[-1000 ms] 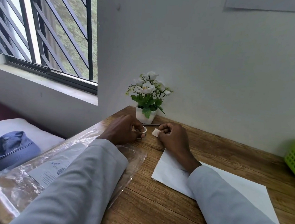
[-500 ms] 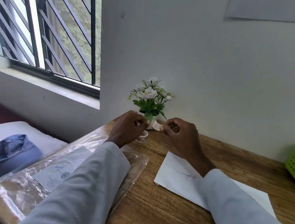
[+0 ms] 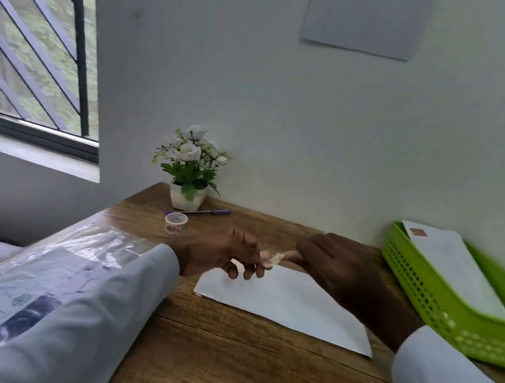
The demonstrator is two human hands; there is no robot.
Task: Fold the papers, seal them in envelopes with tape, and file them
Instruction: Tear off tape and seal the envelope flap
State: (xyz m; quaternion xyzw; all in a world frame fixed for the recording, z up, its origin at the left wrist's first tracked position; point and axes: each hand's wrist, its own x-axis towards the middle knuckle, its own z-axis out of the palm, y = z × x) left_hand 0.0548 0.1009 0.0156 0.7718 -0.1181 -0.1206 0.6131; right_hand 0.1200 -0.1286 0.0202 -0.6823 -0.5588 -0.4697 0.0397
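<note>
At the far left, a crinkled clear plastic bag of brown envelopes [image 3: 59, 254] lies along the left edge of the brown wooden desk [image 3: 231, 365], partly under the left grey sleeve [image 3: 90, 314]. Beyond it, near the back corner, a small roll of clear adhesive tape [image 3: 176, 222] stands on the desk, just in front of a white pot of artificial white flowers [image 3: 190, 168]. A slim purple pen [image 3: 207, 212] lies beside the pot, touching or nearly touching the roll.

The left hand [image 3: 225, 255] hovers above the upper left corner of a white paper envelope [image 3: 284, 302] that lies flat in the middle of the desk. Its thumb and forefinger are closed narrowly on one end of a short strip of clear tape [image 3: 273, 259], while the other fingers curl loosely below. The right hand [image 3: 339, 267] meets it from the other side, its fingertips [image 3: 296, 256] pinching the opposite end of the strip; the rest of its fingers are folded under and mostly hidden by the back of the hand. The strip hangs in the air between the two hands, over the envelope's top edge and apart from the paper.

At the far right, a lime-green perforated plastic tray [image 3: 436, 299] sits against the wall, holding a white envelope with a red mark [image 3: 451, 261] near its top.
</note>
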